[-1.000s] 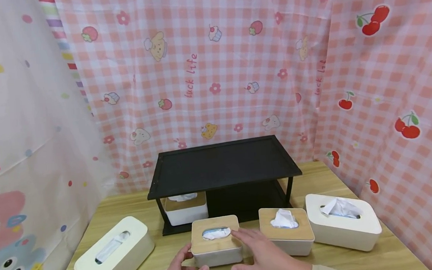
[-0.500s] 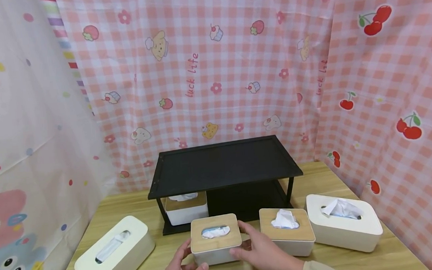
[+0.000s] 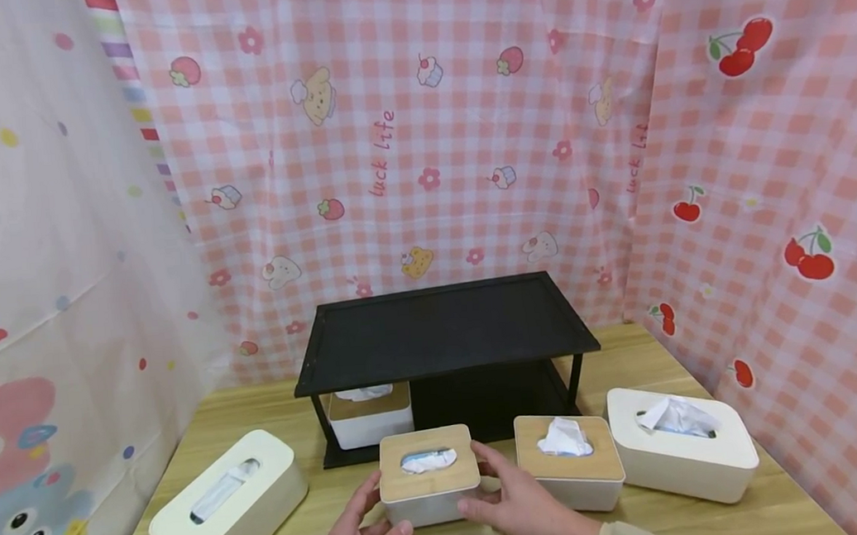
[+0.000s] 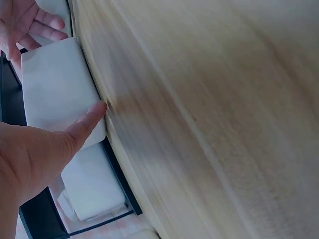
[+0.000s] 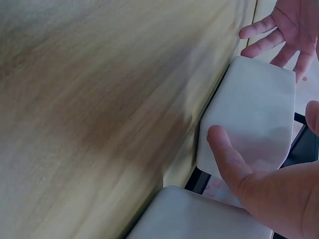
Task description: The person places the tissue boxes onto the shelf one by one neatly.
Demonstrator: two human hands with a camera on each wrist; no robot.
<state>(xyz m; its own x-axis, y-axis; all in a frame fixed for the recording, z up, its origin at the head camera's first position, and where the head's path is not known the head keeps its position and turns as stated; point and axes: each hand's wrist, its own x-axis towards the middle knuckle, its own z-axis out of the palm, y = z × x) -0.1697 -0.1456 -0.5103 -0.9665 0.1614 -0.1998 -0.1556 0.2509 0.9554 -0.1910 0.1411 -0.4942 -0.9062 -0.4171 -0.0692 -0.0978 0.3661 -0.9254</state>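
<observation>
A white tissue box point(image 3: 429, 486) with a wooden lid stands between both hands, in front of the black shelf. At its left side, my left hand point(image 3: 361, 532) holds it, fingers along the side and thumb at the near face. My right hand point(image 3: 525, 503) holds the right side, fingers near the back corner and thumb in front. The left wrist view shows the left thumb over the white box wall point(image 4: 60, 84). From the right wrist, the right thumb lies before the same wall point(image 5: 256, 107); the left hand's fingers point(image 5: 264, 45) show at the far end.
The low black shelf point(image 3: 447, 324) stands behind, with another wooden-lidded tissue box point(image 3: 372, 425) under its left part. A third wooden-lidded box point(image 3: 574, 489) sits to the right, beside a long white tissue box point(image 3: 681, 465). Another long white box point(image 3: 229, 513) lies at left.
My right hand has moved from over the box's right edge down to its side, thumb against the near face. The box has shifted slightly toward the shelf. My left hand stays nearly still.
</observation>
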